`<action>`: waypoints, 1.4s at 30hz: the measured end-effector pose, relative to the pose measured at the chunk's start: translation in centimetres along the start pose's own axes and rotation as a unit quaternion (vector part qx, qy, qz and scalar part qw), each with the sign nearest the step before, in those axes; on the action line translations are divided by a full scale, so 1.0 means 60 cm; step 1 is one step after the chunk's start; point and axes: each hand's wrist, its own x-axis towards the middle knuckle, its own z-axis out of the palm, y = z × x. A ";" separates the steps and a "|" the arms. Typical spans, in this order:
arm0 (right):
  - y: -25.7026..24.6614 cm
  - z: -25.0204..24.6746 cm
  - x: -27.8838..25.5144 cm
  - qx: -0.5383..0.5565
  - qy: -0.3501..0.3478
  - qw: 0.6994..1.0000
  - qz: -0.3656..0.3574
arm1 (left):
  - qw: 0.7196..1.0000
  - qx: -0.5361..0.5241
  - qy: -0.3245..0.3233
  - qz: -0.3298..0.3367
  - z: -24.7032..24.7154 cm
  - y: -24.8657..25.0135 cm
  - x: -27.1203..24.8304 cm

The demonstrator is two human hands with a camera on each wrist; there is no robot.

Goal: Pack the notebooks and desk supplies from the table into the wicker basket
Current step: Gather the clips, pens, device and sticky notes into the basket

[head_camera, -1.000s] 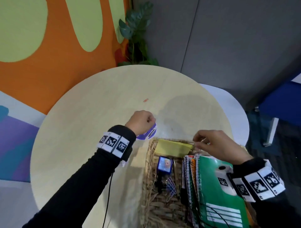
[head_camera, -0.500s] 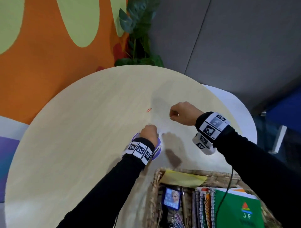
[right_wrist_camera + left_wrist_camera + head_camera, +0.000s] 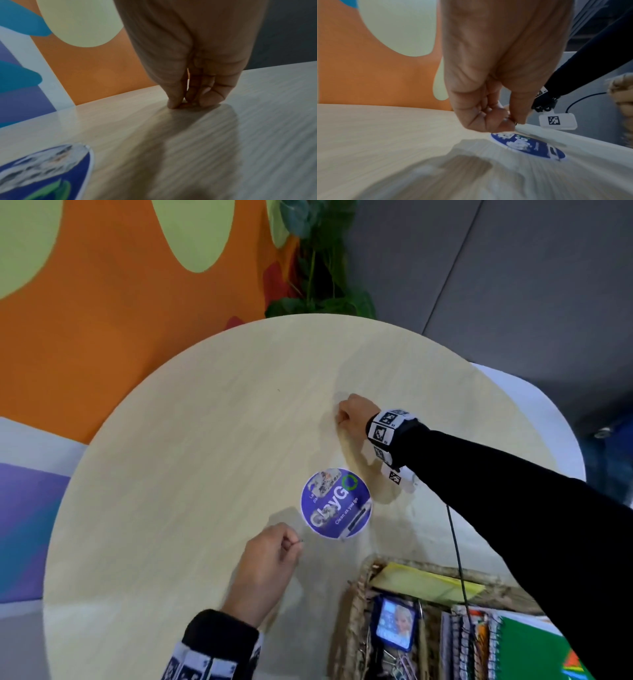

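While my right hand (image 3: 354,414) presses its fingertips (image 3: 174,104) together flat against the table (image 3: 171,474), I am trying to lift a paper clip (image 3: 187,104) that shows only as a small orange glint under them. I judge it best to drag the clip a little so one loop rides up onto a nail, then pinch it, since thin wire on smooth pale laminate gives nothing to grip from above. Whether I have hold of it yet, I cannot tell.

My left hand (image 3: 270,563) is curled, thumb and forefinger pinching a thin piece of dark wire (image 3: 299,541), probably another clip, just above the tabletop near the round sticker (image 3: 335,503). That sticker is flat, glossy, purple and white, and seems stuck down, not a thing to pack.

At my near right stands the wicker basket (image 3: 356,611), coarse and woven, already holding spiral notebooks (image 3: 469,642), a green notebook (image 3: 534,648), a yellow pad (image 3: 424,580) and a small blue card (image 3: 395,625) with loose clips beneath. Both clips go there next, I think.
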 end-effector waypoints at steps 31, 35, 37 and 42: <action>-0.047 0.140 -0.588 -0.084 -0.198 0.976 -0.032 | 0.964 0.102 -0.109 0.218 -0.014 0.168 -0.228; -0.020 0.098 -0.618 -0.017 -0.108 0.994 -0.012 | 0.918 0.225 -0.235 0.227 0.028 0.185 -0.231; -0.001 0.056 -0.661 0.014 -0.009 1.000 -0.006 | 0.890 0.267 -0.291 0.228 0.053 0.201 -0.225; 0.017 -0.058 -0.855 0.219 0.153 0.964 0.009 | 0.795 0.413 -0.387 0.219 0.108 0.252 -0.218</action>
